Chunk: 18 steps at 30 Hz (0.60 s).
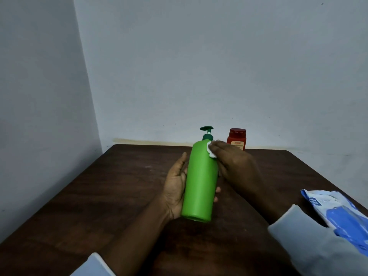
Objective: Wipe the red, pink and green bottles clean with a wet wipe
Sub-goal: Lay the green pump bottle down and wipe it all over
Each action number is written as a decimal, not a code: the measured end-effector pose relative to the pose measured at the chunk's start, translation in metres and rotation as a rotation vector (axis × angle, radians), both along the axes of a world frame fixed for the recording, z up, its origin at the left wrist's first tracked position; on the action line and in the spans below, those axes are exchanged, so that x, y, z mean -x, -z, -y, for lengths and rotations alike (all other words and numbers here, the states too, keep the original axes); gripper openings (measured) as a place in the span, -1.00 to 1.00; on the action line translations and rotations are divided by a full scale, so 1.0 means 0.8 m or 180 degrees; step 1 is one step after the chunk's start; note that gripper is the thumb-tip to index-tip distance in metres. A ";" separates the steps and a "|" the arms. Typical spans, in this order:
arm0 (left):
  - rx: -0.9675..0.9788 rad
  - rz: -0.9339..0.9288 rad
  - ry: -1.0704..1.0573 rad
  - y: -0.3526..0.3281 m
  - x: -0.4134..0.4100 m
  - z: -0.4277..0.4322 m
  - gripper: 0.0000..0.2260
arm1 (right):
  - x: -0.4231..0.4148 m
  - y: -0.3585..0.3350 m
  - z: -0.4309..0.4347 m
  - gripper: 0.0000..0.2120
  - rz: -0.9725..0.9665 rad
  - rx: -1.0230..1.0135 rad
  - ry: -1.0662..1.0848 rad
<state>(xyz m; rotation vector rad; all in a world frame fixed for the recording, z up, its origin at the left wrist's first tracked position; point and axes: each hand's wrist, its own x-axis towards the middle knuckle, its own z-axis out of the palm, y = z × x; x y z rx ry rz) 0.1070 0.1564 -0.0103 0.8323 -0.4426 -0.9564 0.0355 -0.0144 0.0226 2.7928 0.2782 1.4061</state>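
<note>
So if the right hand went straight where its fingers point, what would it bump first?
The green bottle: the right hand, aimed up-left, presses the wipe on its shoulder. Going on, it would probably meet the pump neck next, though depth is unclear.

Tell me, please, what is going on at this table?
A person grips the green pump bottle in the left hand, tilted above the table, while the right hand presses a wet wipe against its shoulder. A red bottle stands at the table's far edge; a blue wipes pack lies to the right.
</note>
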 end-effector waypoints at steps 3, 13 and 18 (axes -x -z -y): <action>-0.0030 -0.0062 -0.0190 0.005 -0.002 0.004 -0.44 | 0.013 0.007 -0.011 -0.54 -0.0494 -0.0226 -0.0625; -0.0093 0.0034 -0.0403 0.015 -0.014 0.014 -0.30 | 0.098 0.024 -0.071 -0.72 -0.1572 -0.0508 -0.1906; -0.0103 0.0267 -0.0204 0.016 -0.016 0.012 -0.15 | 0.037 -0.017 -0.037 -0.74 -0.0171 -0.2506 -0.0947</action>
